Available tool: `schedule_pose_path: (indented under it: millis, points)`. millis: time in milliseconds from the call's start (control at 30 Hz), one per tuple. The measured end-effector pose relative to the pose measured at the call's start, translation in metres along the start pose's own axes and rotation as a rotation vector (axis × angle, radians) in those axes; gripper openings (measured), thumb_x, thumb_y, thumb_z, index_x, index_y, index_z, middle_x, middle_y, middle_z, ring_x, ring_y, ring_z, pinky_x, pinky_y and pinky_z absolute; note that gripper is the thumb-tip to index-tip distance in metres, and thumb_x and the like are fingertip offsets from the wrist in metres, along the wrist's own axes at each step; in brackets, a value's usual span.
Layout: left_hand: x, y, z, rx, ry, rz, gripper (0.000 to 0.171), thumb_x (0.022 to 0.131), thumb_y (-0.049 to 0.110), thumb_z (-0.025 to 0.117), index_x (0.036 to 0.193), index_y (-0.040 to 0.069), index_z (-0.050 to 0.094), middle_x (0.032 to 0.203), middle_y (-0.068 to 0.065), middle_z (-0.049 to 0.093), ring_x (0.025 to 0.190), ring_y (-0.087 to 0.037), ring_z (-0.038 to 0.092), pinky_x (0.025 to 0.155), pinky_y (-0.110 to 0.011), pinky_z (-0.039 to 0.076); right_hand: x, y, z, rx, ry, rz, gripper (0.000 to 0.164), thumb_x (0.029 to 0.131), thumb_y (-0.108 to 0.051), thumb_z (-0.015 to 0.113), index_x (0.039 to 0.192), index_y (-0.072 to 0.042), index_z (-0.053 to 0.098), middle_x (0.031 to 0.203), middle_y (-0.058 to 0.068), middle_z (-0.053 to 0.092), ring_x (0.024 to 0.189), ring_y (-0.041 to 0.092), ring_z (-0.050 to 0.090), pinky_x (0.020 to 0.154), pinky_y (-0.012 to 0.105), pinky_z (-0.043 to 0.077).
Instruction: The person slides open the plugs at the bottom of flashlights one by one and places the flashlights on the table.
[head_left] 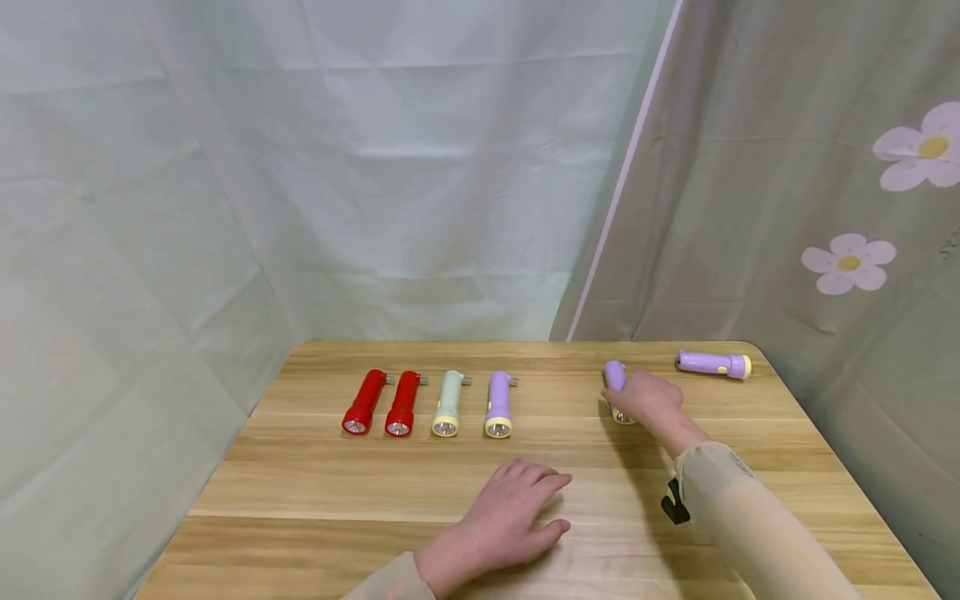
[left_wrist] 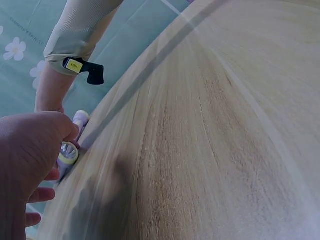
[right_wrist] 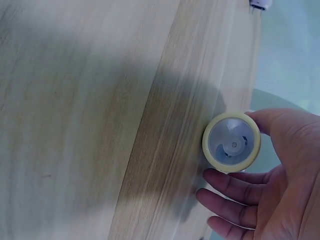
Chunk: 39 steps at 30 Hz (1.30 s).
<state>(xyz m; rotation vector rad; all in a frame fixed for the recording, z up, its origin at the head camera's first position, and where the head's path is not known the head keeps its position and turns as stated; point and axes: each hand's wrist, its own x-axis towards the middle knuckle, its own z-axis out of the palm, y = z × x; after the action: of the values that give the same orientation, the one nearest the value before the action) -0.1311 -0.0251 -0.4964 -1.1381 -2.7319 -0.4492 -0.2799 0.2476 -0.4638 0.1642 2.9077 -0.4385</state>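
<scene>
My right hand (head_left: 651,400) holds a purple flashlight (head_left: 615,375) at the right of the table, thumb on one side and fingers on the other. Its cream-rimmed lens (right_wrist: 231,142) faces the camera in the right wrist view; the hand hides part of its body in the head view. Low over the front middle of the table is my left hand (head_left: 510,517), fingers spread and holding nothing. Whether it touches the wood I cannot tell. Another purple flashlight (head_left: 708,363) lies sideways at the back right, beyond the right hand.
Left of the held flashlight stretches a row: two red flashlights (head_left: 367,400), a pale green flashlight (head_left: 449,400) and a purple flashlight (head_left: 498,400). Metal prongs stick out sideways at their far ends, lenses toward me. Curtains (head_left: 450,183) hang behind and beside the wooden table (head_left: 315,492).
</scene>
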Motion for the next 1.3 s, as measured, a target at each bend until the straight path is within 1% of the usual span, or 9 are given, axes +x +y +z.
schedule_pose_path:
  millis: [200,333,467,600,700,833,933,1100,1300]
  points:
    - [0.0,0.0,0.001,0.001,0.006,0.001,0.053,0.097,0.047,0.064,0.143,0.02,0.059,0.131,0.006,0.062,0.123,-0.014,0.055,0.111,-0.041,0.038,0.004,0.002,0.002,-0.011,0.01,-0.007,0.051,0.093,-0.053,0.062,0.102,-0.003,0.063,0.089,0.012,0.067,0.079,0.028,0.062,0.067,0.045,0.049]
    - [0.001,0.001,0.001,-0.01,0.013,-0.001,0.053,0.098,0.047,0.064,0.142,0.02,0.059,0.131,0.006,0.062,0.123,-0.014,0.055,0.11,-0.041,0.039,0.002,0.002,0.0,-0.008,0.025,-0.012,0.045,0.098,-0.047,0.052,0.094,-0.004,0.064,0.098,0.018,0.069,0.084,0.031,0.063,0.069,0.049,0.05]
    - [0.001,0.001,0.002,-0.022,0.018,-0.003,0.053,0.098,0.048,0.063,0.142,0.02,0.059,0.131,0.006,0.062,0.123,-0.014,0.055,0.111,-0.041,0.039,0.0,0.005,-0.003,-0.022,0.031,-0.018,0.059,0.103,-0.055,0.038,0.092,-0.005,0.066,0.107,0.024,0.069,0.091,0.036,0.064,0.073,0.053,0.051]
    - [0.002,0.001,0.003,-0.026,0.023,-0.008,0.052,0.098,0.049,0.064,0.141,0.02,0.06,0.131,0.006,0.062,0.123,-0.014,0.055,0.109,-0.04,0.04,0.001,0.009,-0.002,-0.038,0.041,-0.026,0.071,0.104,-0.061,0.034,0.102,0.001,0.069,0.108,0.026,0.069,0.091,0.038,0.065,0.073,0.054,0.051]
    - [0.002,0.001,0.003,-0.033,0.024,-0.011,0.052,0.097,0.049,0.064,0.141,0.021,0.06,0.13,0.006,0.062,0.123,-0.014,0.055,0.108,-0.04,0.041,0.002,0.012,-0.002,-0.049,0.051,-0.034,0.064,0.103,-0.055,0.043,0.105,0.004,0.069,0.103,0.025,0.069,0.086,0.036,0.065,0.071,0.053,0.051]
    - [0.003,0.001,0.002,-0.058,0.014,-0.016,0.051,0.098,0.048,0.063,0.141,0.02,0.06,0.131,0.006,0.063,0.123,-0.014,0.055,0.108,-0.04,0.041,0.003,0.012,-0.002,-0.063,0.06,-0.04,0.041,0.097,-0.039,0.057,0.099,0.001,0.068,0.094,0.02,0.069,0.079,0.032,0.063,0.065,0.05,0.05]
    - [0.003,0.001,0.001,-0.074,0.007,-0.02,0.051,0.099,0.048,0.062,0.141,0.02,0.06,0.131,0.006,0.063,0.124,-0.014,0.055,0.109,-0.04,0.041,0.002,0.012,-0.002,-0.068,0.071,-0.049,0.032,0.093,-0.032,0.062,0.096,-0.001,0.068,0.09,0.016,0.069,0.076,0.03,0.062,0.063,0.049,0.049]
    - [0.002,0.001,0.0,-0.082,0.006,-0.022,0.05,0.099,0.048,0.063,0.141,0.02,0.061,0.131,0.006,0.063,0.124,-0.014,0.055,0.108,-0.04,0.041,0.0,0.012,-0.002,-0.062,0.087,-0.069,0.028,0.09,-0.03,0.067,0.093,-0.002,0.067,0.086,0.014,0.068,0.074,0.03,0.061,0.062,0.048,0.049]
    - [0.002,0.001,0.0,-0.082,0.01,-0.022,0.049,0.099,0.047,0.063,0.14,0.021,0.061,0.131,0.006,0.062,0.123,-0.014,0.055,0.108,-0.04,0.041,-0.001,0.011,-0.003,-0.066,0.094,-0.078,0.033,0.089,-0.034,0.073,0.092,-0.002,0.067,0.084,0.013,0.067,0.073,0.03,0.061,0.063,0.048,0.048]
